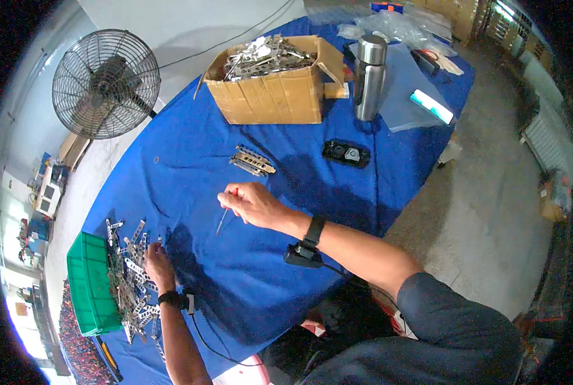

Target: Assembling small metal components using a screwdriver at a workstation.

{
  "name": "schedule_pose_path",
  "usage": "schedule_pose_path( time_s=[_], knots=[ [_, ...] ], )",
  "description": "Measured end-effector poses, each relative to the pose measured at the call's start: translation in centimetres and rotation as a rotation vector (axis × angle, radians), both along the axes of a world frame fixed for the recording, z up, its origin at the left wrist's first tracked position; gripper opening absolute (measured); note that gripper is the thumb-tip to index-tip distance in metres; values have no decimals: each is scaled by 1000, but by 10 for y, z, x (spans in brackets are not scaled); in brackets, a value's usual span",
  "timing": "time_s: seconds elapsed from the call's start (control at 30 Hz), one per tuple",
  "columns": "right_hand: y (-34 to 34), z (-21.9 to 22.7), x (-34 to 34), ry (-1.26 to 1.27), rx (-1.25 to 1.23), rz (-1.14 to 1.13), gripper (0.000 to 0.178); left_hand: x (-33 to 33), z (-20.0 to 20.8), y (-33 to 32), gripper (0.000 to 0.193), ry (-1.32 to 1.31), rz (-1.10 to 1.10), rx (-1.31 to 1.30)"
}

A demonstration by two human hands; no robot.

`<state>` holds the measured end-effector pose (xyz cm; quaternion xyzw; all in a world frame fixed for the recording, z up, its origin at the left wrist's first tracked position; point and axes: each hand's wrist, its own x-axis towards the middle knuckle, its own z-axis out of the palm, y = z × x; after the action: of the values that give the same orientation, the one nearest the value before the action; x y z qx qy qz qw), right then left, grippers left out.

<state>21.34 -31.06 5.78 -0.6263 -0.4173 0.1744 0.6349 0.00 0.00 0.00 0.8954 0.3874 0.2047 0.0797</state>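
Observation:
My right hand point(255, 204) is closed around a small screwdriver point(221, 222). Red shows at its handle, and the thin shaft slants down toward the cloth. Over on the left, my left hand point(159, 264) reaches to the edge of a loose pile of perforated metal brackets point(132, 273). Its fingers are bent together, and what they hold is too small to make out. Beyond my right hand, a few similar metal parts point(253, 160) lie side by side on the blue cloth. A black tray-like case point(345, 153) with small pieces inside is to their right.
A green plastic bin point(89, 285) stands beyond the pile. At the back is a cardboard box point(270, 96) heaped with metal parts, beside a steel flask point(369, 80). A lit phone point(431, 106) lies on the right. A black fan point(105, 83) stands behind the table.

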Motion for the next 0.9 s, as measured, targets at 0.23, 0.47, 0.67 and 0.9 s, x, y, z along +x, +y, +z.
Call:
schedule_pose_path(
  time_s=[0.23,0.47,0.67,0.9],
  knots=[
    [9,-40,41,541,34,46,29,19,16,-37,56,-167,-78,-303],
    [19,-36,34,556,58,73,29,-12,29,-18,25,-426,-56,-181],
    [3,-45,45,437,28,-35,22,40,49,-90,15,-758,-166,-750],
    [12,-38,42,463,-3,-8,24,86,23,-124,28,-926,-211,-1104]
  ],
)
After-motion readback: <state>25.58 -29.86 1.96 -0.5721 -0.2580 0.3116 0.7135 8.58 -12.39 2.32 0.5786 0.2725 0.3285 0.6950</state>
